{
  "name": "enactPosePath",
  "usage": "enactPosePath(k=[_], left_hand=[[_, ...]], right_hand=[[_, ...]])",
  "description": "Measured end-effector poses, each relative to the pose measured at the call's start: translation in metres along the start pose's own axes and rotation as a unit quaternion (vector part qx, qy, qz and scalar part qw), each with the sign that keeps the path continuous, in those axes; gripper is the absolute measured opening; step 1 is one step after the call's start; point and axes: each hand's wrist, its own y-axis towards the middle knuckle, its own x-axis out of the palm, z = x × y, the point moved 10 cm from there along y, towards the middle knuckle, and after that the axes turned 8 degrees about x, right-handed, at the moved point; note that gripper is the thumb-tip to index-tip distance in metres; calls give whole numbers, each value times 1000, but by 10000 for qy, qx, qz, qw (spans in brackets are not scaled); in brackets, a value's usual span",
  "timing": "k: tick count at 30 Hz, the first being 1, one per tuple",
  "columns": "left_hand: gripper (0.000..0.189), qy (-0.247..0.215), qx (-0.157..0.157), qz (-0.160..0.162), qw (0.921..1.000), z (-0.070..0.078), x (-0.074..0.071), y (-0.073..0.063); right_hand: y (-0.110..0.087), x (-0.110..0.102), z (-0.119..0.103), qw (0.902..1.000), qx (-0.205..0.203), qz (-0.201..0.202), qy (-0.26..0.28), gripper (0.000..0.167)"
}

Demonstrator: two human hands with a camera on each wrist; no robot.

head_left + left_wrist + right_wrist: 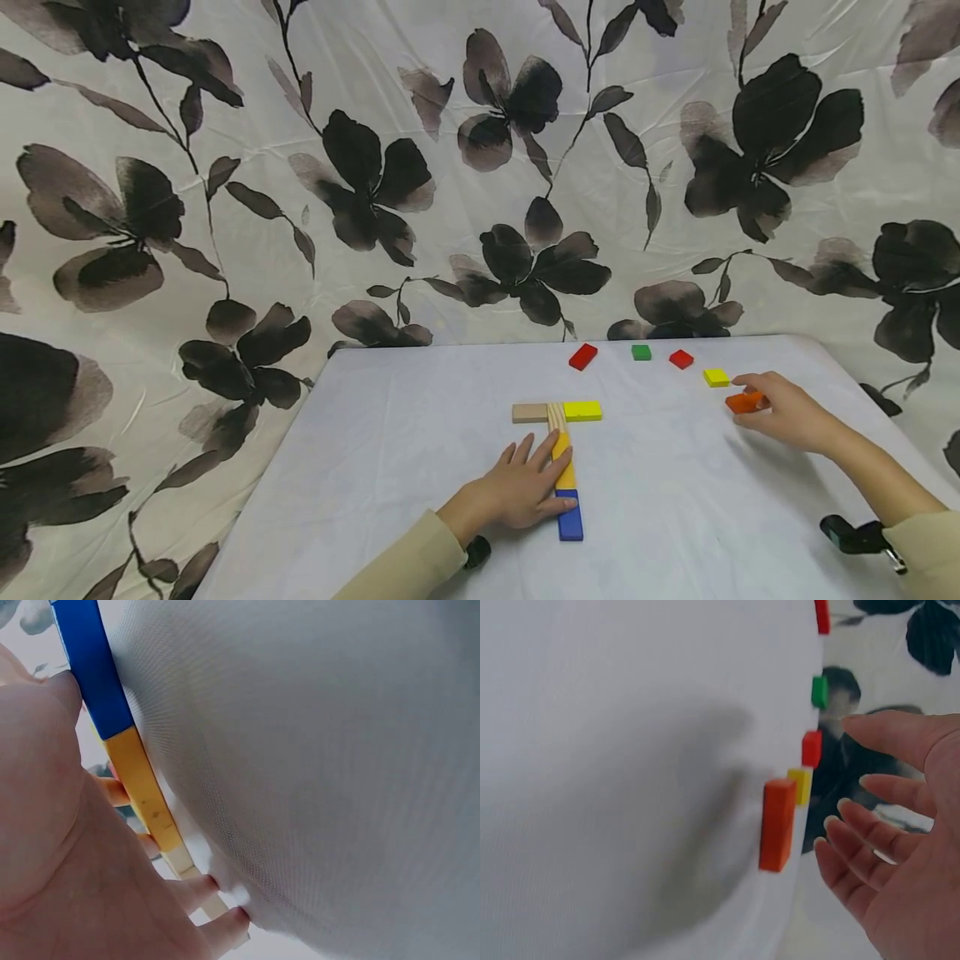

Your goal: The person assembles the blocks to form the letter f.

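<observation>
A T shape of wooden blocks lies on the white table. Its stem runs from a blue block (571,525) through an orange-yellow block (567,477) to a pale wood piece (556,416). A tan block (529,413) and a yellow block (582,411) form the crossbar. My left hand (517,492) rests along the stem's left side, fingers spread, thumb on the blue block. On the right, my right hand (795,414) hovers beside an orange block (777,825). The right wrist view shows its fingers relaxed and apart from that block.
Along the far side of the table (420,450) lie a red block (582,357), a green block (641,352), another red block (681,359) and a small yellow block (716,378). Behind the table hangs a floral cloth (450,217). A black device (855,535) sits at the right wrist.
</observation>
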Motion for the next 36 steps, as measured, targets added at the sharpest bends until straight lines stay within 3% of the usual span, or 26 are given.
enactPosePath(k=[7,14,29,36], left_hand=[[81,42,-34,-66,10000,0,3,1],[81,49,-58,-91,9999,1,4,1],[82,155,-91,-88,9998,-3,4,2],[81,147,-49,-85,9998,0,1,0]], right_hand=[[2,-6,41,9984,509,234,-89,63],[3,-1,70,9942,1057,197,-50,79],[14,17,81,9862,1642,-155,133,89],[16,17,84,9822,1867,-70,210,90]])
